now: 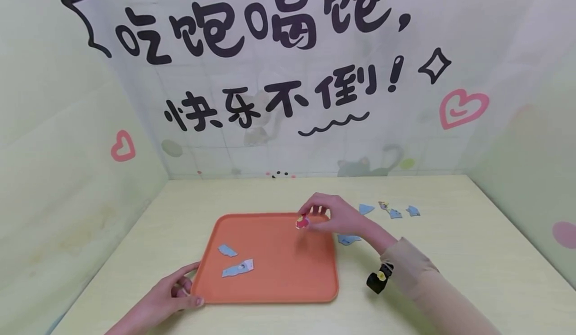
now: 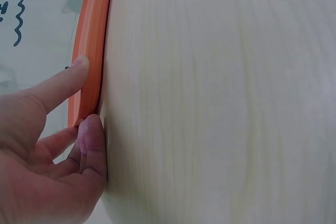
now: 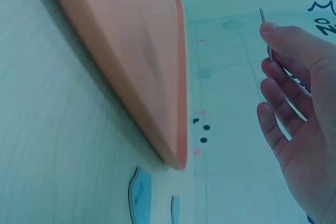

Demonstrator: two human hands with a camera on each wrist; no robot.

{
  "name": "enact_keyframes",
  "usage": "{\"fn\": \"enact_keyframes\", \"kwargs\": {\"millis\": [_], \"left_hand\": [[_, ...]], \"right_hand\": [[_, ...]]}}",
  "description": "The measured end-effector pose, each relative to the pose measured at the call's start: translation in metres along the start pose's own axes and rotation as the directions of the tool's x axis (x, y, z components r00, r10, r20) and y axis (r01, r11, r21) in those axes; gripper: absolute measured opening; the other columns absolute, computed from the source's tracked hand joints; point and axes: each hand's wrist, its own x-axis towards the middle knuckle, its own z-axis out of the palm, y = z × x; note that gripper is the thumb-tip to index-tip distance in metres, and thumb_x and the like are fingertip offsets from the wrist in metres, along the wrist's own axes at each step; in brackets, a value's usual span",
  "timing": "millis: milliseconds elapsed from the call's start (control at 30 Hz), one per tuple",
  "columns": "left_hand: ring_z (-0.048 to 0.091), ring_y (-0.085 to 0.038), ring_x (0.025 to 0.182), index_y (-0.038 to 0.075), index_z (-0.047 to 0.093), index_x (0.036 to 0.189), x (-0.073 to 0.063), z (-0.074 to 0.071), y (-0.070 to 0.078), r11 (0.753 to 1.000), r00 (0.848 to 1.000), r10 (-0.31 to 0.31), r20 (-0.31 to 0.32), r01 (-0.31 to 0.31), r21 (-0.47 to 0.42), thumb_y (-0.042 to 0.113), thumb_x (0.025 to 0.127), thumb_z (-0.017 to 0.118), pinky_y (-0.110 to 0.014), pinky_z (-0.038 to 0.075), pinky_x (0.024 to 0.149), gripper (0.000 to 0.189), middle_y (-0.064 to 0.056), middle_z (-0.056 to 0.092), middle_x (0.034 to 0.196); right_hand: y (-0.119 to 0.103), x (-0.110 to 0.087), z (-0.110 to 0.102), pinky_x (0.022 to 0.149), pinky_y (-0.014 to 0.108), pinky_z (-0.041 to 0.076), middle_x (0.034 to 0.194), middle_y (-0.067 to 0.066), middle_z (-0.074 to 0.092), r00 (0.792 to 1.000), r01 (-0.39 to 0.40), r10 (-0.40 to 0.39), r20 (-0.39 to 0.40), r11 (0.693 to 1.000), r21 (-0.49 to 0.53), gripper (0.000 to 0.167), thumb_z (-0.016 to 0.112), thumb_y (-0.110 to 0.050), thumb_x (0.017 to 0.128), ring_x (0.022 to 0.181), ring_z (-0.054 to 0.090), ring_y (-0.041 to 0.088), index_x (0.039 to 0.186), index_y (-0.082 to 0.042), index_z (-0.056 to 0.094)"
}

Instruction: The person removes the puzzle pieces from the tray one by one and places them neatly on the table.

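Note:
An orange tray [image 1: 270, 255] lies on the table with two light blue flat pieces on its left part, a smaller piece [image 1: 227, 250] and a longer piece [image 1: 238, 268] with a pale end. My left hand [image 1: 168, 295] grips the tray's front left corner; in the left wrist view the thumb [image 2: 65, 82] lies along the orange rim and the other fingers curl at the corner. Over the tray's back right part, my right hand [image 1: 337, 217] pinches a small flat red piece [image 1: 302, 222] between thumb and finger. The right wrist view shows this piece [image 3: 266, 35] edge-on, above the tray.
Right of the tray lie several loose flat pieces: a blue one [image 1: 348, 239] beside the rim, another [image 1: 366, 209] behind the right forearm, and a few farther right [image 1: 395, 213]. A black strap-like device [image 1: 380, 277] is at the right wrist. Printed walls enclose the table [image 1: 450, 255].

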Motion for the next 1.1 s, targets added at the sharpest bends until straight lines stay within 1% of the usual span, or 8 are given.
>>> {"fn": "enact_keyframes", "kwargs": {"millis": [167,267,367,567,667,800,933,1100], "left_hand": [[0.046,-0.011,0.074,-0.002,0.029,0.152,-0.002,-0.001,0.0,1.0,1.0,-0.01,0.003,0.01,0.006,0.028,0.086,0.077,-0.023,0.037,0.064,0.087,-0.007,0.052,0.096],[0.045,-0.011,0.074,-0.002,0.029,0.152,-0.003,-0.001,0.001,1.0,1.0,-0.022,-0.001,0.022,0.009,0.029,0.086,0.077,-0.023,0.037,0.064,0.088,-0.006,0.052,0.096],[0.045,-0.011,0.074,-0.002,0.029,0.152,-0.003,-0.001,0.001,0.999,1.0,-0.029,-0.004,0.029,0.012,0.03,0.086,0.077,-0.023,0.036,0.064,0.088,-0.006,0.052,0.096],[0.045,-0.011,0.074,-0.002,0.03,0.152,-0.002,-0.001,0.0,1.0,1.0,-0.012,0.0,0.012,0.005,0.028,0.085,0.077,-0.023,0.037,0.063,0.087,-0.007,0.052,0.096],[0.045,-0.01,0.074,-0.003,0.03,0.152,-0.002,-0.001,-0.001,1.0,1.0,-0.007,0.006,0.007,-0.001,0.028,0.085,0.077,-0.022,0.037,0.063,0.088,-0.007,0.052,0.096],[0.045,-0.009,0.073,-0.004,0.029,0.152,-0.003,-0.001,-0.001,1.0,1.0,-0.001,0.014,0.001,-0.009,0.028,0.086,0.077,-0.022,0.037,0.064,0.088,-0.007,0.052,0.096],[0.045,-0.008,0.073,-0.003,0.029,0.152,-0.003,-0.001,-0.001,1.0,1.0,0.008,0.012,-0.007,-0.012,0.028,0.085,0.077,-0.022,0.037,0.064,0.088,-0.007,0.051,0.096],[0.045,-0.008,0.073,-0.004,0.029,0.152,-0.003,-0.001,-0.002,1.0,1.0,0.014,0.013,-0.014,-0.012,0.027,0.085,0.077,-0.021,0.037,0.063,0.088,-0.007,0.051,0.095]], "right_hand": [[0.007,-0.012,-0.009,0.079,0.039,0.053,0.105,-0.005,0.07,0.997,0.024,-0.028,-0.071,0.998,-0.057,0.03,0.078,-0.025,0.086,0.092,0.062,0.022,0.115,-0.022,0.071],[0.009,-0.02,-0.014,0.077,0.038,0.053,0.105,-0.005,0.069,0.994,0.018,-0.027,-0.108,0.996,-0.084,0.03,0.079,-0.024,0.084,0.089,0.061,0.017,0.114,-0.022,0.072],[0.009,-0.026,-0.019,0.076,0.036,0.054,0.104,-0.005,0.069,0.99,0.01,-0.024,-0.142,0.995,-0.098,0.031,0.081,-0.019,0.082,0.087,0.058,0.011,0.112,-0.018,0.073],[0.013,-0.038,-0.025,0.076,0.029,0.053,0.102,-0.006,0.068,0.979,0.001,-0.028,-0.201,0.991,-0.134,0.031,0.082,-0.018,0.081,0.085,0.057,0.004,0.111,-0.016,0.072],[0.015,-0.044,-0.028,0.075,0.03,0.053,0.101,-0.007,0.068,0.975,-0.005,-0.027,-0.221,0.99,-0.144,0.032,0.082,-0.02,0.081,0.085,0.057,0.003,0.111,-0.017,0.072],[0.018,-0.053,-0.032,0.073,0.031,0.052,0.1,-0.004,0.068,0.968,-0.027,-0.009,-0.252,0.99,-0.137,0.031,0.083,-0.018,0.08,0.084,0.056,0.005,0.11,-0.017,0.073],[0.023,-0.062,-0.036,0.071,0.03,0.051,0.097,0.001,0.068,0.959,-0.046,0.006,-0.282,0.989,-0.137,0.031,0.083,-0.014,0.079,0.083,0.057,0.011,0.109,-0.015,0.073],[0.029,-0.071,-0.039,0.071,0.031,0.051,0.097,-0.001,0.068,0.953,-0.071,0.024,-0.303,0.987,-0.143,0.029,0.083,-0.017,0.08,0.083,0.058,0.019,0.108,-0.014,0.073]]}}
